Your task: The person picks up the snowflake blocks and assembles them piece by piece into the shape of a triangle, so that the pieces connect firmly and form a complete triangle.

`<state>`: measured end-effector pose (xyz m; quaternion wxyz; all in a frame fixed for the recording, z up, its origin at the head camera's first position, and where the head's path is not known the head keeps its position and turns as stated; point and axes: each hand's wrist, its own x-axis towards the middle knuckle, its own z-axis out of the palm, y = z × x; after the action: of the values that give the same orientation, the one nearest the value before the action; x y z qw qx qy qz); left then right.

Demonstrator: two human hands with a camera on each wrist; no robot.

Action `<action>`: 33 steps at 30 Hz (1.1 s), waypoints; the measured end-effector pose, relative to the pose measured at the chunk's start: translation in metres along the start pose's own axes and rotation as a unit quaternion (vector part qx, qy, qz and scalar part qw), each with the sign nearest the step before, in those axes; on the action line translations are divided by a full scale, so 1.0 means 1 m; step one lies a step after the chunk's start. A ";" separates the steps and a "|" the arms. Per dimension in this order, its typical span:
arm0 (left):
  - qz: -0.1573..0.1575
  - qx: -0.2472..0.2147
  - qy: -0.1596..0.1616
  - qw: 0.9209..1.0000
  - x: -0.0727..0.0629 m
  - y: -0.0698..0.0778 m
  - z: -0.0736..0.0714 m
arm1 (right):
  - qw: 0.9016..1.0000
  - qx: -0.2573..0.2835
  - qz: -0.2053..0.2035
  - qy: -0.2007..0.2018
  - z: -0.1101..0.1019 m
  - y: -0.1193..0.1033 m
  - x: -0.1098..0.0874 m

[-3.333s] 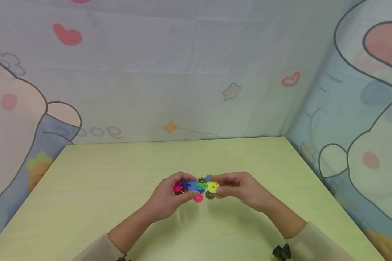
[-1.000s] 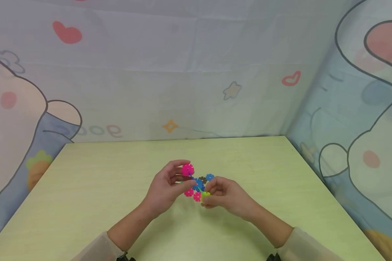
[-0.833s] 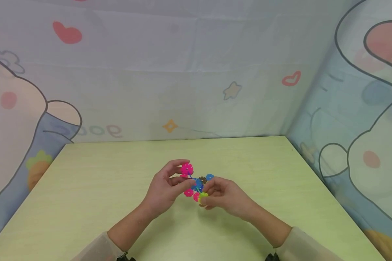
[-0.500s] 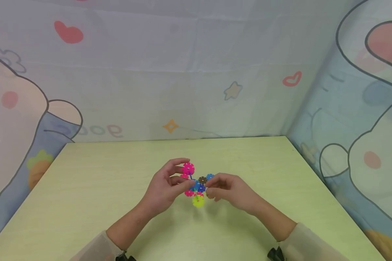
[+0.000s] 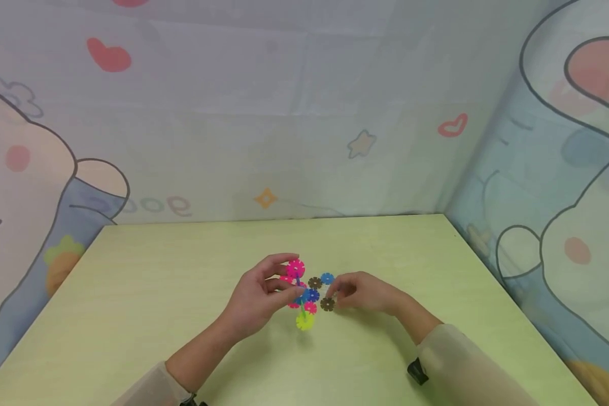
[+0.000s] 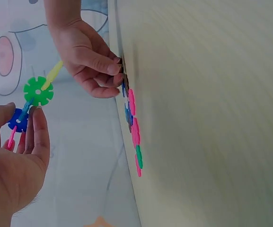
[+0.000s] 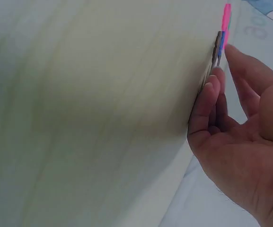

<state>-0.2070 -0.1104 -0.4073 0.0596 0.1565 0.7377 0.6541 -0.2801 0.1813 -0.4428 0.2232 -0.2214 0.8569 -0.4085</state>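
My left hand [image 5: 254, 299] pinches a linked chain of plastic snowflake discs above the table. In the left wrist view, the chain shows a pink disc [image 6: 12, 137], a dark blue disc [image 6: 18, 121], a light blue disc [image 6: 26, 110], a green disc [image 6: 38, 91] and a yellow disc [image 6: 54, 74] at the far end. My right hand [image 5: 367, 292] is low over the table, fingertips right at a brown disc [image 5: 327, 304] lying flat. In the right wrist view, thumb and fingers [image 7: 206, 101] stand apart, partly hiding the discs beyond.
Loose discs lie between the hands: a second brown disc [image 5: 314, 283], a light blue disc [image 5: 327, 278], a dark blue disc [image 5: 313, 295] and several pink ones, including a pink disc [image 5: 310, 307]. A printed cloth backdrop [image 5: 223, 113] rises behind the pale table [image 5: 182, 259].
The yellow disc, earlier held in the right hand, now hangs at the end of the left hand's chain. My right hand has let it go and moved right to the brown disc.
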 end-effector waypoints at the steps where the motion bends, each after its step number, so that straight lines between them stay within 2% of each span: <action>1: 0.000 0.002 0.000 1.000 0.000 -0.001 0.000 | 1.000 -0.009 0.002 -0.009 0.000 0.000 0.001; 5: 0.002 0.013 -0.001 1.000 0.000 -0.001 0.000 | 0.999 -0.036 0.012 -0.030 0.001 -0.002 0.001; 9: -0.002 0.019 -0.004 1.000 0.000 -0.001 0.000 | 0.998 -0.039 0.014 -0.046 0.001 -0.005 0.002; 17: -0.012 0.018 -0.014 1.000 -0.001 -0.005 0.002 | 0.998 -0.048 0.022 -0.023 0.007 -0.002 0.003; 23: -0.017 0.017 -0.017 1.000 -0.003 -0.008 0.003 | 0.998 -0.061 0.002 -0.020 0.009 0.000 -0.001; 29: -0.028 0.022 -0.023 0.999 -0.005 -0.005 0.004 | 0.997 -0.075 -0.016 0.012 0.007 0.000 -0.008; 33: -0.030 0.020 -0.028 0.999 -0.006 -0.003 0.004 | 0.997 -0.008 -0.040 0.058 0.006 -0.012 -0.018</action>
<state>-0.2005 -0.1086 -0.4119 0.0962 0.1534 0.7533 0.6322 -0.2599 0.1807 -0.4334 0.1550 -0.2333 0.8619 -0.4226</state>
